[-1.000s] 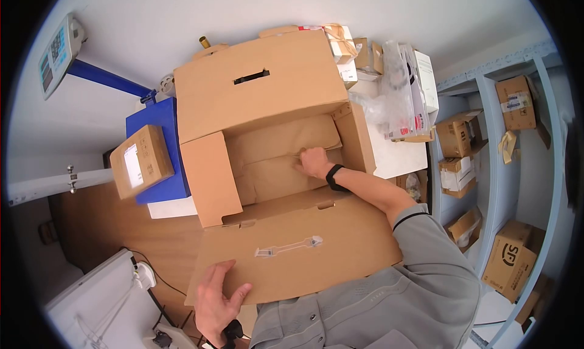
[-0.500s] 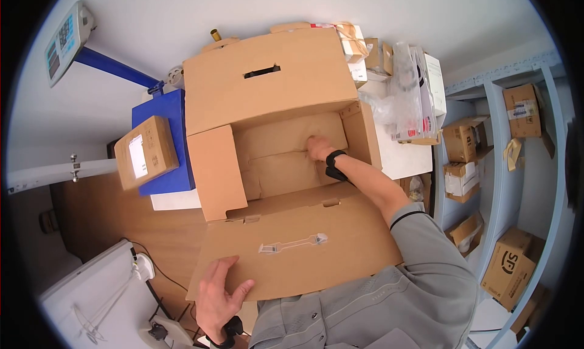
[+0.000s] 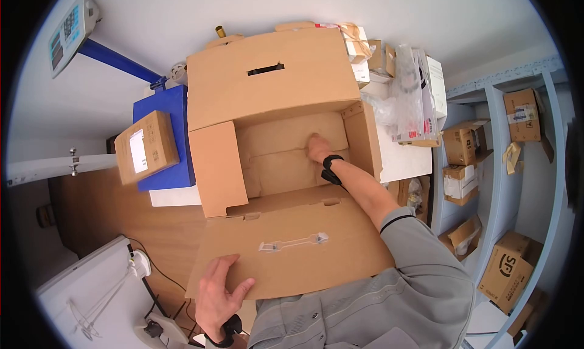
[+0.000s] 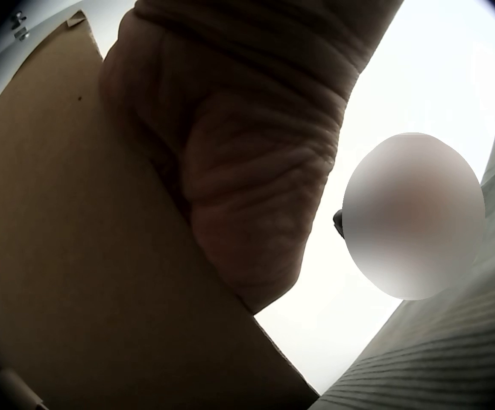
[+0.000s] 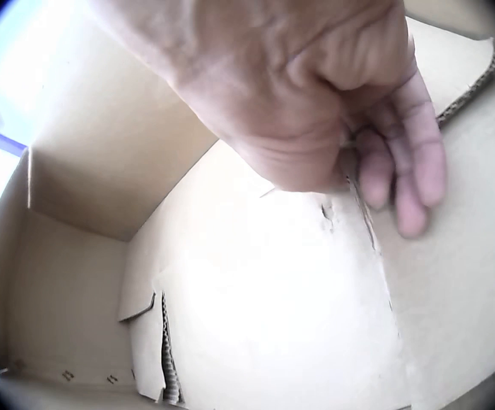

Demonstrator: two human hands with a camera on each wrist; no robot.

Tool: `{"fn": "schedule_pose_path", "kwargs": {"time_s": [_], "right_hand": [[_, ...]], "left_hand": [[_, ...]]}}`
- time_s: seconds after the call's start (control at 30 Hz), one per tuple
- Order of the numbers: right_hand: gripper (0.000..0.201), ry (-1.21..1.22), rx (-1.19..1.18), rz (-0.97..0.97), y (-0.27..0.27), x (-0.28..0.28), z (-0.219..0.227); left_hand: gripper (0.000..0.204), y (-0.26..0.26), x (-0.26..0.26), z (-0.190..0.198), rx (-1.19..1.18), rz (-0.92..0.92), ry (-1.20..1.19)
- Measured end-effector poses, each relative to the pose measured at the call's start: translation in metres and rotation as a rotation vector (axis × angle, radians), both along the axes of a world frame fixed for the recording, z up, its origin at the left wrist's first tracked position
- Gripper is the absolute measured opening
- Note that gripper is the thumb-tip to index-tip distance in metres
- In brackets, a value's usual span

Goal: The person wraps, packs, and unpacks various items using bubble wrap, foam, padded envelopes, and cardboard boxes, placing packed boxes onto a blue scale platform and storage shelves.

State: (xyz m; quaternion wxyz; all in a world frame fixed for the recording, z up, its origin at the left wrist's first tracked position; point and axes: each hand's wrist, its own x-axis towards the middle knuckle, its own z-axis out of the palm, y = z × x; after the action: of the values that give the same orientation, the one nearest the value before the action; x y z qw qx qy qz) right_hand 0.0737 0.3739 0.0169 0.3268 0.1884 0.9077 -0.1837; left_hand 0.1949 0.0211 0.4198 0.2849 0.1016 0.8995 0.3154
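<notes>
A large cardboard box [image 3: 213, 160] stands with its top flaps spread. My right hand [image 3: 317, 148] reaches inside, its fingers loosely bent against the bottom flaps [image 3: 274, 169]. In the right wrist view, the fingertips [image 5: 414, 220] lie right at the seam where the bottom flaps meet; the thumb is hidden. My left hand [image 3: 219, 297] rests on the near top flap [image 3: 292, 267], at its left front corner, with fingers relaxed and thumb spread. The left wrist view shows the heel of that hand [image 4: 239, 162] against the flap's edge.
A taped parcel [image 3: 146, 147] sits on a blue scale platform [image 3: 179, 124] to the left. Plastic-wrapped items [image 3: 413, 93] and small boxes stand behind on the right. Blue shelves [image 3: 496, 166] with cartons line the right side.
My right hand has moved a little deeper into the box, and the bottom flaps now lie flatter along the seam. The left hand keeps its place on the near flap.
</notes>
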Motion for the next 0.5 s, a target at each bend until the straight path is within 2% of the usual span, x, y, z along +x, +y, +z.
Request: {"fn": "schedule_pose_path", "kwargs": {"time_s": [0.03,0.07,0.13,0.17,0.23,0.37,0.43,0.47,0.5], "right_hand": [[0.044,0.03,-0.041,-0.091,0.001,0.004,0.001],[0.044,0.031,-0.039,-0.091,0.0,0.006,-0.002],[0.046,0.083,0.004,-0.261,-0.005,0.006,-0.009],[0.046,0.082,0.002,-0.262,-0.003,0.005,-0.015],[0.051,-0.077,-0.303,-0.568,0.005,-0.002,-0.021],[0.042,0.054,-0.2,-0.646,-0.012,0.002,0.022],[0.031,-0.023,-0.342,-0.531,-0.006,0.002,0.032],[0.031,-0.023,-0.342,-0.532,0.0,0.002,0.027],[0.035,-0.092,-0.442,-0.46,0.008,0.003,0.021]], "left_hand": [[0.053,0.0,0.0,-0.001,0.001,0.001,0.002],[0.053,-0.001,0.001,-0.002,0.004,-0.013,0.02],[0.053,0.0,0.001,-0.002,0.007,-0.021,0.042],[0.053,0.0,0.002,0.0,-0.001,-0.008,0.02],[0.053,0.001,0.001,0.0,-0.007,-0.003,0.004],[0.053,-0.001,0.002,-0.003,0.015,-0.028,0.03],[0.053,0.001,0.002,-0.001,0.014,-0.012,0.018],[0.053,0.003,0.001,0.001,-0.004,0.014,-0.026],[0.053,0.005,0.0,0.004,-0.02,0.035,-0.071]]}}
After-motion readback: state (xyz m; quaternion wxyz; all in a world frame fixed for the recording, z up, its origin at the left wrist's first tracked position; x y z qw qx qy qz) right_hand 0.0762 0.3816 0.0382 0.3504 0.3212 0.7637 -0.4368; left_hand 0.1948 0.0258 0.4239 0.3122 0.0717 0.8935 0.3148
